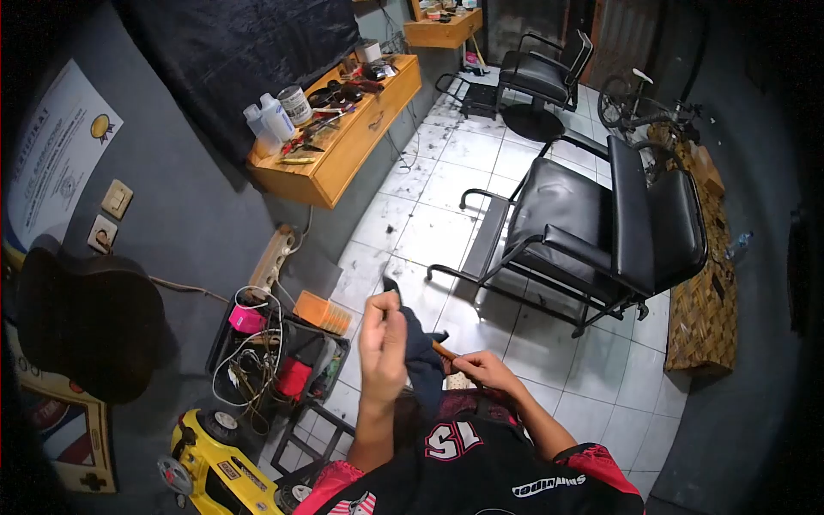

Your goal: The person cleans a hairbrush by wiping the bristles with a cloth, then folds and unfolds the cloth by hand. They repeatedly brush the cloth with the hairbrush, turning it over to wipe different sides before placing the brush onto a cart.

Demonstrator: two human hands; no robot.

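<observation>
My left hand point(384, 343) is raised in front of me, fingers curled in and thumb along the side. Whatever it holds, if anything, is hidden by the fingers. Just past its top, a black pointed tip point(390, 284) shows against the floor. Dark blue cloth point(421, 365) hangs between my hands, right alongside the left one. My right hand point(486, 370) is lower, near my lap, with its fingers pinched on a slender orange-brown piece point(443, 350) that points toward the cloth. A pale patterned patch point(457, 381) shows below the right fingers.
A black barber chair point(566, 215) with a footrest stands ahead right. At left, a wooden wall shelf point(369, 129) carries bottles and tools. Below it sit a cluttered cart point(283, 360), an orange box point(322, 313) and a yellow toy car point(227, 468). Hair clippings dot the white tiles point(412, 236).
</observation>
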